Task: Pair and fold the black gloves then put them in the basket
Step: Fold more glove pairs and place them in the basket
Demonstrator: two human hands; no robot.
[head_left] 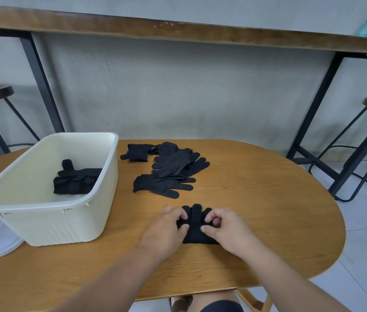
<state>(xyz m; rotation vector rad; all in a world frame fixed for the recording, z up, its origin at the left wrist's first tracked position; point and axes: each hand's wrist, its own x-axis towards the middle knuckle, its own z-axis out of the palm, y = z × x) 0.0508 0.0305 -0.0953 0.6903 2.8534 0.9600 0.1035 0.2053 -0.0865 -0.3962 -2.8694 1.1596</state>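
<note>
Both hands pinch one glove pair right of the basket (50, 199).
Left hand (166, 228) and right hand (225, 230) each hold a clenched grip on the glove pair (196, 228), flat on the worktop (268, 210).

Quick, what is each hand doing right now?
Left hand: closed, pinching the left edge of the glove pair on the table.
Right hand: closed, pinching the right edge of the same pair.
</note>
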